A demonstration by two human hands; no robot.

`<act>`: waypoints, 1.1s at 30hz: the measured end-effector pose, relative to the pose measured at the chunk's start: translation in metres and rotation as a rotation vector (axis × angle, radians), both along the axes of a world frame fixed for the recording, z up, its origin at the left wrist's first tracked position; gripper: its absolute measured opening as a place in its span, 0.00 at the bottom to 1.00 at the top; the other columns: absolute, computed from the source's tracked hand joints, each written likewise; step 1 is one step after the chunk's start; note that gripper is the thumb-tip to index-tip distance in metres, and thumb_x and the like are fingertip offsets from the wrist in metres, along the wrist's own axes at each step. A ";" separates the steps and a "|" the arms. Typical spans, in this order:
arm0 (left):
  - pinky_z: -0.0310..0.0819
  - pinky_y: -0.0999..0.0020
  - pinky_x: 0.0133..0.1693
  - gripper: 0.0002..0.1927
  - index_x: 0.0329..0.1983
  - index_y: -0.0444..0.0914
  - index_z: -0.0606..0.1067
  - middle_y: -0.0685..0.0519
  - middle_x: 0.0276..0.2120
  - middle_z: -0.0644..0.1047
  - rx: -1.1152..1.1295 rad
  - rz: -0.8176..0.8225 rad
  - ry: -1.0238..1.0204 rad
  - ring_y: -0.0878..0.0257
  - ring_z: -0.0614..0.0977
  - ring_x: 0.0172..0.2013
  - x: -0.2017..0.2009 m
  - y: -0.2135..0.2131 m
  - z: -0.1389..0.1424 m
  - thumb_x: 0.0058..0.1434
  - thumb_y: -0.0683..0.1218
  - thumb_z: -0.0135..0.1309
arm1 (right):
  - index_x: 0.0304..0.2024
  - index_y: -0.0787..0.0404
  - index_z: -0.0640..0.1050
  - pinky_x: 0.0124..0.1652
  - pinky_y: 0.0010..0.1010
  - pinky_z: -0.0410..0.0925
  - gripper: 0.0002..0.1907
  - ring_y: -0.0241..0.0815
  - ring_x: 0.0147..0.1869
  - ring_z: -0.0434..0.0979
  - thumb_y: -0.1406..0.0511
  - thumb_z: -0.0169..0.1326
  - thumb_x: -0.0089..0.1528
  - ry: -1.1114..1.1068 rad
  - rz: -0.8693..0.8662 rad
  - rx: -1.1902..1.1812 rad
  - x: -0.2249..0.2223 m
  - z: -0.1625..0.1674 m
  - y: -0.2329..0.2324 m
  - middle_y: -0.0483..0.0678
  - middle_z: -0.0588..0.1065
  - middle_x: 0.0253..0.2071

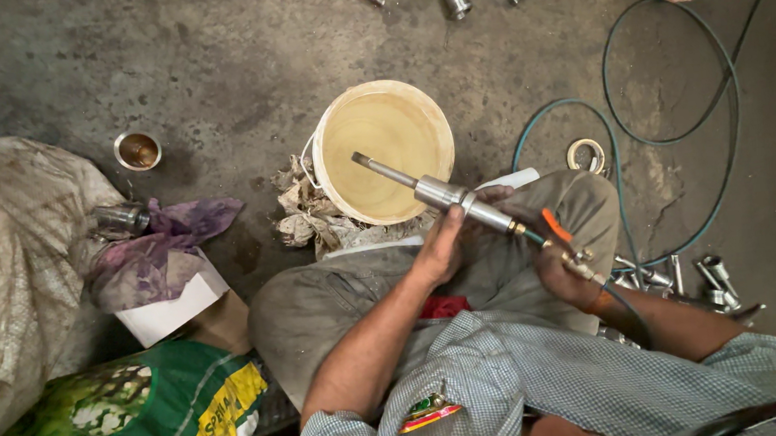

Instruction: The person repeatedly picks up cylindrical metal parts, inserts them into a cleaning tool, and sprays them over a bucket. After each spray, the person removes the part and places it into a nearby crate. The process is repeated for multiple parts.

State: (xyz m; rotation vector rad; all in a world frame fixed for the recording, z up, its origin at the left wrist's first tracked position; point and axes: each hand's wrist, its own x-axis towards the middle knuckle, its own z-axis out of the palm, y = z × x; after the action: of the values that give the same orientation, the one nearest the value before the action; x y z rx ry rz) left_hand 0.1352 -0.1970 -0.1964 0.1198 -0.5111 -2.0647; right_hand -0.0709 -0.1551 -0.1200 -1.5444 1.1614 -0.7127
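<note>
My left hand [441, 246] grips the steel cylinder part [446, 193] over the white bucket [387, 151] of tan liquid; my right hand [563, 273] holds the air nozzle [551, 233] at its rear end. More parts [679, 276] lie on the floor, seemingly untreated.

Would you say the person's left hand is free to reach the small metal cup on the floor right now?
Probably not as things stand: the left hand is wrapped around the metal shaft over the bucket, and the metal cup sits well off to the left.

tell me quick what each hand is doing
Left hand: closed around the metal rod.
Right hand: closed on the valve at the hose end.
</note>
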 end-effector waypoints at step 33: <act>0.60 0.58 0.68 0.33 0.68 0.28 0.64 0.42 0.64 0.70 -0.005 0.108 -0.345 0.53 0.70 0.66 -0.017 0.009 -0.040 0.76 0.60 0.40 | 0.64 0.65 0.69 0.59 0.44 0.68 0.43 0.50 0.57 0.77 0.38 0.30 0.69 -0.331 -0.393 0.578 0.038 0.024 -0.051 0.58 0.76 0.56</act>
State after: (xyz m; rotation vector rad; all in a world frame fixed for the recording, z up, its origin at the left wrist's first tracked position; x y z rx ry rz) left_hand 0.1180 -0.1885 -0.2367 0.4966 -0.7035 -1.9448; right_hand -0.0329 -0.2061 -0.0957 -0.6951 1.2836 -0.7653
